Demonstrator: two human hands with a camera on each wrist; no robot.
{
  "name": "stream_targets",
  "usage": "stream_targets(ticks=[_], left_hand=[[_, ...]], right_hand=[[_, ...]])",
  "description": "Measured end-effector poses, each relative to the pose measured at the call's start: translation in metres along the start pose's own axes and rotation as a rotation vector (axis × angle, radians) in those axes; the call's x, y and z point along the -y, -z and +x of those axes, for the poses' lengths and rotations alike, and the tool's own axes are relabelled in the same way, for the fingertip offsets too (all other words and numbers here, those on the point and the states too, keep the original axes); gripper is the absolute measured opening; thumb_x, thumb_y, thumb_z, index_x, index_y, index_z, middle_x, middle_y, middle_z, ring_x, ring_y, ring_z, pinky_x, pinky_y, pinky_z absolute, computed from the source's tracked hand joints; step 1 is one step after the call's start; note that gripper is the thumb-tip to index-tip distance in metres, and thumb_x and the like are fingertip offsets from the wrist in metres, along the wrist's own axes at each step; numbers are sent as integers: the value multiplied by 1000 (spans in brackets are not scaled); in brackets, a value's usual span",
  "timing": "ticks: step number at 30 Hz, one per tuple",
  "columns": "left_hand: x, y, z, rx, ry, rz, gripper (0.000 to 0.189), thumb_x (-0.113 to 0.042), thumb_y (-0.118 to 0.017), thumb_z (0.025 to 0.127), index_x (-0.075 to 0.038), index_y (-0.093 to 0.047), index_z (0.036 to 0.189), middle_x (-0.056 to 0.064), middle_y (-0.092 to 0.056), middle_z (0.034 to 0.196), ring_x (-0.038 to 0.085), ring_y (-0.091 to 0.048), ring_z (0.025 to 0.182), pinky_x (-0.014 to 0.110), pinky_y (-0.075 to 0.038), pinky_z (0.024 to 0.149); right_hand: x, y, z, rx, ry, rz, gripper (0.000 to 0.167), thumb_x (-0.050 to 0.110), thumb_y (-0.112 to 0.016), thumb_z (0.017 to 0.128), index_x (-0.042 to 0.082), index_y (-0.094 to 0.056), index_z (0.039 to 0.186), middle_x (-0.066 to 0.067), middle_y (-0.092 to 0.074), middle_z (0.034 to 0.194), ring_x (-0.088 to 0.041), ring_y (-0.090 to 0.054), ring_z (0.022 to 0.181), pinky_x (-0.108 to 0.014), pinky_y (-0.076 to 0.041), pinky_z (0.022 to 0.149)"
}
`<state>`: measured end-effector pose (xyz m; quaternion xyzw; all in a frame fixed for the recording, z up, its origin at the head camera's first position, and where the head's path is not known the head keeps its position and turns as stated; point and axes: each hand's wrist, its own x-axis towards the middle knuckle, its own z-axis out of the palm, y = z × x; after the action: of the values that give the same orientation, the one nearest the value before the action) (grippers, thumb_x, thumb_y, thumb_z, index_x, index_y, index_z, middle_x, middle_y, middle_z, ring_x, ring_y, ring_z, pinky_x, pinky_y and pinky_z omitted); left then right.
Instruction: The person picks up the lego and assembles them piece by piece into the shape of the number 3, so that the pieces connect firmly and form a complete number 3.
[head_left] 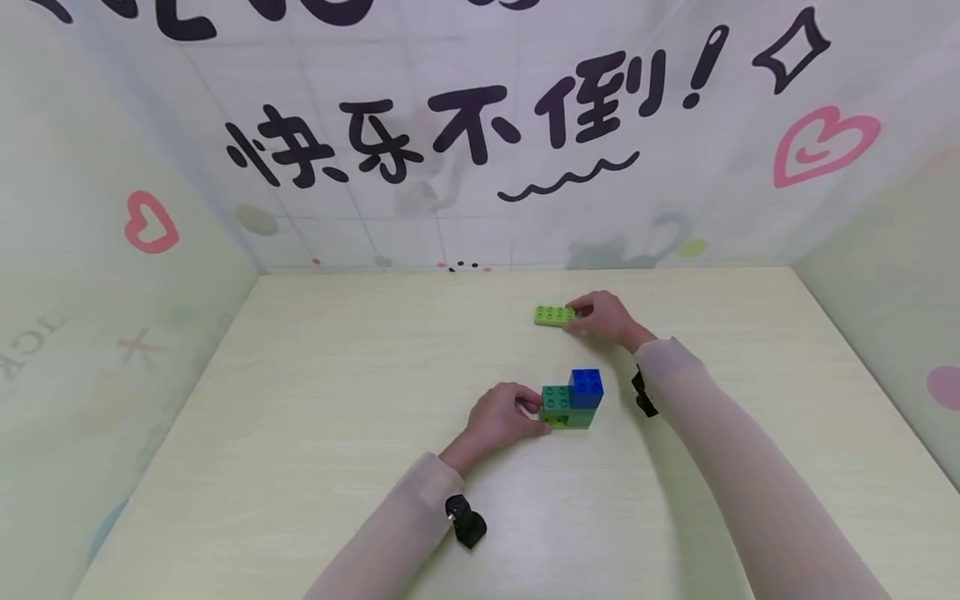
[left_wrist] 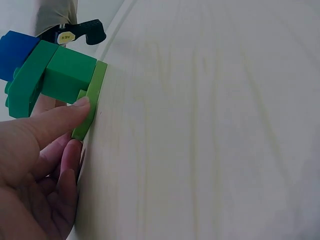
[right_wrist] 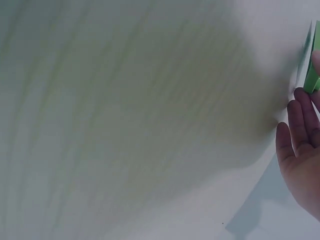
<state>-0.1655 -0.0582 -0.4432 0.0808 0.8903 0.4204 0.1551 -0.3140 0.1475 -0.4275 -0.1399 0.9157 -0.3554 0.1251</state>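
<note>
A small stack of toy building bricks (head_left: 581, 417) stands on the table, with a lime-green brick (left_wrist: 95, 90) at the bottom, dark green bricks (left_wrist: 70, 72) above it and a blue brick (head_left: 586, 387) on top at the right. My left hand (head_left: 504, 414) holds the stack from its left side, thumb on the bottom brick's end. Farther back, a separate lime-green brick (head_left: 551, 316) with studs up is pinched at its right end by my right hand (head_left: 607, 320). In the right wrist view only a strip of that brick (right_wrist: 313, 65) shows at the right edge.
The pale wood-patterned table (head_left: 337, 375) meets a printed back wall (head_left: 375, 233) just beyond the right hand. Side walls (head_left: 97, 333) stand along its left and right edges. A black wrist camera (head_left: 467, 521) sits at the left sleeve, another (head_left: 643, 394) at the right.
</note>
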Motion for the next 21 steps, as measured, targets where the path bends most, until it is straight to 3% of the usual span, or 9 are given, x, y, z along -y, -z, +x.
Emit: stream_targets(ticks=[12,21], left_hand=[[-2,1,-1,-2,-6,2,34,-22,-81,68,-11,-70,99,-7,-60,81,9,-55,71,27,-43,65],[-3,1,-1,-8,-11,17,35,-23,-81,68,-11,-70,99,-7,-61,81,9,-55,71,27,-44,66]], right_hand=[[1,7,-11,0,21,-8,46,22,-70,81,0,-59,120,-16,-59,111,-25,-51,93,-36,-42,79],[13,15,-26,4,101,1,43,21,-69,82,0,-60,118,-17,-60,113,-28,-53,100,-41,-44,83]])
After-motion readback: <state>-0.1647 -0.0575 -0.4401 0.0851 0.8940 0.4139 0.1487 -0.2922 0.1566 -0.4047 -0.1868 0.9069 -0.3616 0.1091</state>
